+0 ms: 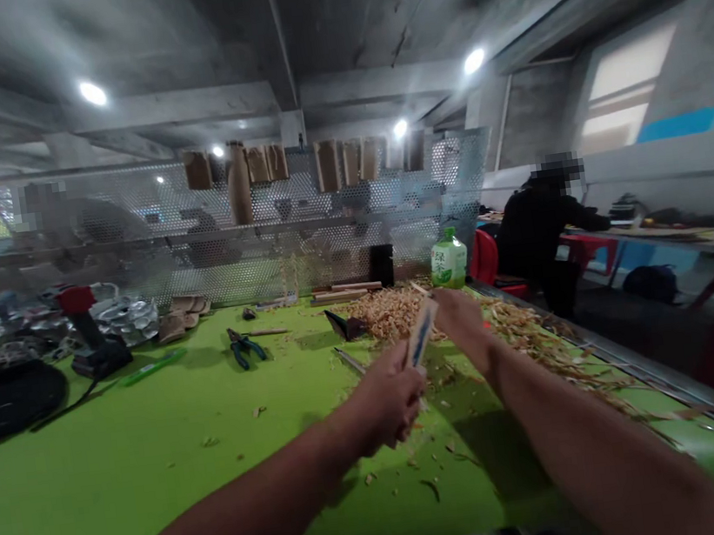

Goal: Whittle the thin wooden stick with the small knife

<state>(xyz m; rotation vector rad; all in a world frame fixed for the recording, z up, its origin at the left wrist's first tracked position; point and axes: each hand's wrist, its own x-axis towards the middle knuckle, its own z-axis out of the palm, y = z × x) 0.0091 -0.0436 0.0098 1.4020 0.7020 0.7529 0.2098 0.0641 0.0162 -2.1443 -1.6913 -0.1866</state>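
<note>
Just on the near side of the heap of shavings (pixel 389 311), the left hand (pixel 393 394) was closed around the lower part of 1 pale wooden strip (pixel 421 329) with a blue mark, which slanted up toward the heap. The right hand (pixel 458 311) was at the near right of the heap, close to the strip's upper end, its fingers seemingly curled; whether it gripped a tool or the strip, I could not tell. Handling the strip well seemed to call for a firm, low left grip, a steady wrist, and left fingers kept out of line with any edge the right hand might have had. As for counts, 1 green bottle (pixel 450 262) stood behind the heap to its right, and 1 dark wedge-shaped item (pixel 338 327) lay at its left edge. Farther left of the heap were 1 pair of pliers (pixel 244 350), 1 green slender tool (pixel 154 366) and 1 red-topped power tool (pixel 81 326). About 9 brown pieces (pixel 328 166) hung above and beyond the heap, while 1 dark-clothed person (pixel 535 218) sat well off to its right. The shavings were too many to count.
</note>
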